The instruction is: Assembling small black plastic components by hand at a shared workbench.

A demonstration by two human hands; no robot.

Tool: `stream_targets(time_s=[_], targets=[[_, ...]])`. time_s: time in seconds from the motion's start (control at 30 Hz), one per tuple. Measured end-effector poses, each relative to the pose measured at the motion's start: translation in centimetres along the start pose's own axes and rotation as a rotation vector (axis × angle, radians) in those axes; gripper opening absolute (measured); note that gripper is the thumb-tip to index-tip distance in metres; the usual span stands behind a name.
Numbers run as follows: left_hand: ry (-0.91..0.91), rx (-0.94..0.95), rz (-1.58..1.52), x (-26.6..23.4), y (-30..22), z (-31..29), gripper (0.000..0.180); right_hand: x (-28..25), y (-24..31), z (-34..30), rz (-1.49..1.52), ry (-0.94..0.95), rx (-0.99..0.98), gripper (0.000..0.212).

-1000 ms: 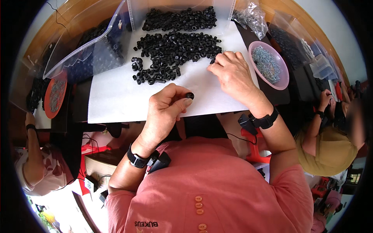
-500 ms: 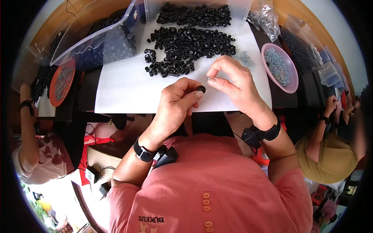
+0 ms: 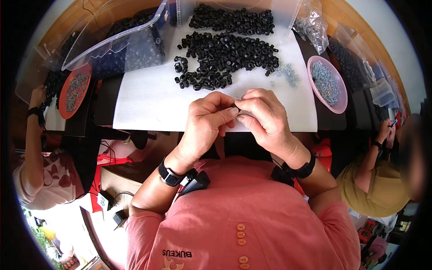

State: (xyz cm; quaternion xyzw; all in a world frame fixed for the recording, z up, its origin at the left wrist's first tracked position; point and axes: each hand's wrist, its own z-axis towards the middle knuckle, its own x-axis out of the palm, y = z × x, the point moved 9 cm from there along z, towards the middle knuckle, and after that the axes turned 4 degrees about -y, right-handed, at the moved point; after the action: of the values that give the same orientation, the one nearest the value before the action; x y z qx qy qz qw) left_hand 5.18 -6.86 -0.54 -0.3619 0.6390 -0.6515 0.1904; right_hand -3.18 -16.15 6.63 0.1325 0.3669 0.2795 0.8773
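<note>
Above the front edge of the white work sheet [image 3: 148, 101], my two hands meet. My left hand [image 3: 202, 121] is closed, pinching a small round black plastic part [image 3: 236, 108] between thumb and forefinger. My right hand [image 3: 266, 118] comes in from the right with thumb and fingers bent, its fingertips at that part; whatever they pinch is hidden. Beyond the hands spreads a heap of similar black plastic parts [image 3: 229, 51]. Right of the heap lies a small scatter of thin silvery pieces, seemingly screws [image 3: 288, 74].
A pink bowl [image 3: 343, 100] of silvery pieces stands at right, an orange bowl [image 3: 63, 108] at left. Behind is a clear plastic bin [image 3: 130, 56] of black parts, with a clear bag [image 3: 312, 27] at back right. People sit at left [image 3: 49, 180] and right [image 3: 373, 180].
My right hand has come down and left, carrying a tiny silvery piece to the black part, and its fingertips now meet it. My left hand keeps its pinch.
</note>
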Motion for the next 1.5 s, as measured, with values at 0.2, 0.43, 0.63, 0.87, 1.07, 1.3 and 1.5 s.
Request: stream_targets(time_s=[0.2,0.43,0.63,0.87,1.07,1.3,1.5], targets=[[0.011,0.021,0.149,0.2,-1.0,-0.4,0.011,0.4,-1.7,0.6,0.18,0.094,0.14,0.024],[-0.088,0.046,0.063,-1.3,-1.0,-0.2,0.011,0.7,-3.4,4.9,-0.053,0.168,0.093,0.014],[-0.057,0.073,0.057,-1.6,-0.5,-0.3,0.013,4.1,-4.8,5.2,-0.431,0.353,-0.009,0.016],[-0.046,0.102,0.041,-1.6,-0.6,-0.6,0.01,1.0,-6.6,4.8,-0.316,0.322,0.145,0.008],[-0.041,0.077,0.075,-1.5,-0.6,-0.6,0.011,1.0,-7.0,4.9,-0.383,0.26,0.178,0.01],[-0.04,0.074,0.076,-1.6,-0.6,-0.6,0.012,3.0,-5.2,5.0,-0.494,0.293,-0.026,0.012],[-0.04,0.08,0.095,-1.5,-0.5,-0.5,0.014,4.3,-5.1,4.3,-0.387,0.301,-0.122,0.017]])
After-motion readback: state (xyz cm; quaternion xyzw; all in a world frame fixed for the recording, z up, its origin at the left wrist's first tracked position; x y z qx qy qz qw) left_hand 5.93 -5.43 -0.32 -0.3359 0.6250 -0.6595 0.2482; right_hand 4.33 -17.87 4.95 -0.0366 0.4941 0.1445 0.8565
